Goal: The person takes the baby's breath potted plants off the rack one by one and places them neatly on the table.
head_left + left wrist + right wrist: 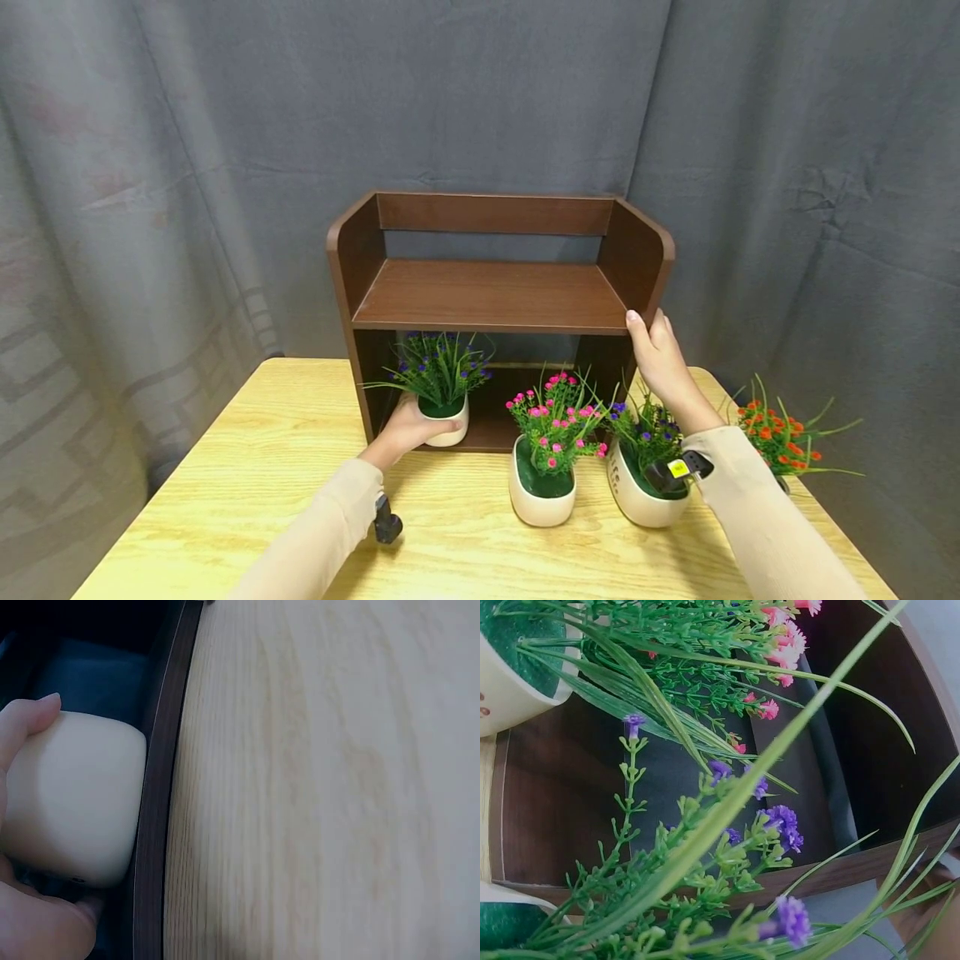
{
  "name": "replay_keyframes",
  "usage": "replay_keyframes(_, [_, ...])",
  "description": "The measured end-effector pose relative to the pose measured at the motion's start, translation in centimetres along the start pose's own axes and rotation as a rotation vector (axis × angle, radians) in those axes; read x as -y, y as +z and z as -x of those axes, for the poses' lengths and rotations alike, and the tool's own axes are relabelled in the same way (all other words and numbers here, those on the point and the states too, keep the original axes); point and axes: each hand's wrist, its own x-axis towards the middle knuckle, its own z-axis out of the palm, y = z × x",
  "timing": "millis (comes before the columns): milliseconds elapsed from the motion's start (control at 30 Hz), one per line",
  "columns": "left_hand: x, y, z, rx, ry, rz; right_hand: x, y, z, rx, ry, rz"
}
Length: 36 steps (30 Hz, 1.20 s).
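My left hand (410,430) grips a white pot (446,428) of artificial blue-purple flowers (442,367) at the left of the lower level of a brown wooden shelf (487,292). In the left wrist view, thumb and fingers lie on opposite sides of that pot (82,799), just inside the shelf's front edge (157,795). My right hand (663,360) holds the shelf's right side panel, thumb at its front edge and the other fingers partly hidden behind it. Purple blooms (784,825) and long leaves fill the right wrist view, with part of the right hand (930,907) at its edge.
Before the shelf on the wooden table (247,467) stand a pot with pink flowers (543,496) and a pot with purple flowers (648,500), the latter below my right forearm. Orange flowers (780,433) stand farther right, partly behind the sleeve. A grey curtain (510,100) hangs behind.
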Motion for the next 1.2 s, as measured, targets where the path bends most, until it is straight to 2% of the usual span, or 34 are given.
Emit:
replay_keyframes(333, [-0.5,-0.8,1.1,0.02,0.061,-0.006,-0.1,-0.1,-0.1,-0.005,0.008,0.02])
replay_keyframes(467, [-0.5,-1.0,1.7,0.039,0.08,-0.048,-0.1,0.0,-0.1,-0.004,0.005,0.013])
replay_keyframes(600, [-0.5,-1.2,2.3,0.046,0.043,-0.141,-0.2,0.1,-0.1,0.0,0.004,0.008])
replay_keyframes(667, [-0.7,-1.4,2.8,0.042,0.002,-0.19,-0.2,0.1,-0.1,0.002,0.005,0.007])
replay_keyframes(767, [-1.0,-1.6,3.4,0.044,-0.039,-0.221,-0.1,0.1,-0.1,0.003,0.012,0.012])
replay_keyframes(933, [-1.4,-1.7,4.1,0.051,-0.017,-0.194,0.1,0.0,0.0,-0.008,0.024,0.021])
replay_keyframes(1200, [-1.4,-1.9,4.7,0.042,0.025,-0.21,0.0,0.1,0.0,-0.005,0.009,0.014])
